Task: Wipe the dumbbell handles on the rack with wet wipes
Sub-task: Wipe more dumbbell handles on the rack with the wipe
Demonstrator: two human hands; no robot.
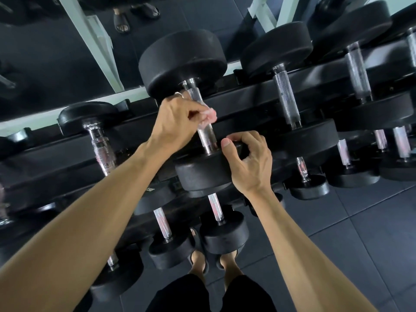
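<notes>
At a gym's black dumbbell rack (258, 91), a person's left hand (174, 122) pinches a crumpled wet wipe (208, 117) against the knurled steel handle (203, 122) of a large dumbbell on the top tier, at centre frame. The right hand (246, 162), fingers curled, grips the rim of that dumbbell's near head (200, 172). A mirror (67, 52) runs from 10 to 12 o'clock; dark rubber floor tiles (360, 221) spread toward 4 o'clock, sandalled feet (211, 260) at 6.
</notes>
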